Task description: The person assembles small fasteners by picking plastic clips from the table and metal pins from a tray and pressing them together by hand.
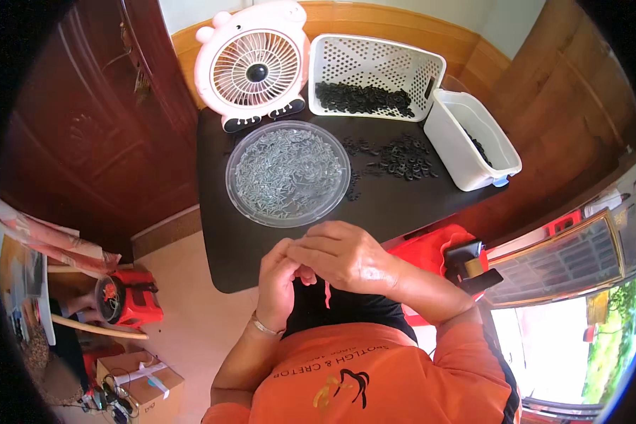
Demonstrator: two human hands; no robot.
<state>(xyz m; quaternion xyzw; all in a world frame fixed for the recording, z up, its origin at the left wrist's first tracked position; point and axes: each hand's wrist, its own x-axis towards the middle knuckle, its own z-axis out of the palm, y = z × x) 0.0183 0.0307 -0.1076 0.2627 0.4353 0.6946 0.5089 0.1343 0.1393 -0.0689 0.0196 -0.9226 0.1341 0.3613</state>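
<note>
Overlapping, right hand (343, 256) partly hides left hand (278, 275); grip unclear.

Your orange shirt (417, 374) bears dark, upside-down lettering (331, 362); the cardboard box (134, 389) carries a small dark marking (150, 408).

See pink fan (259, 71), animal-shaped, w/ blk feet (242, 124). Note dk-red door (85, 106) L of fan. Well below-L of fan, spot red stool (140, 302), then cardbd. box (161, 404) w/ pale tape (143, 372); far R of fan, brn wood panel (572, 85).
</note>
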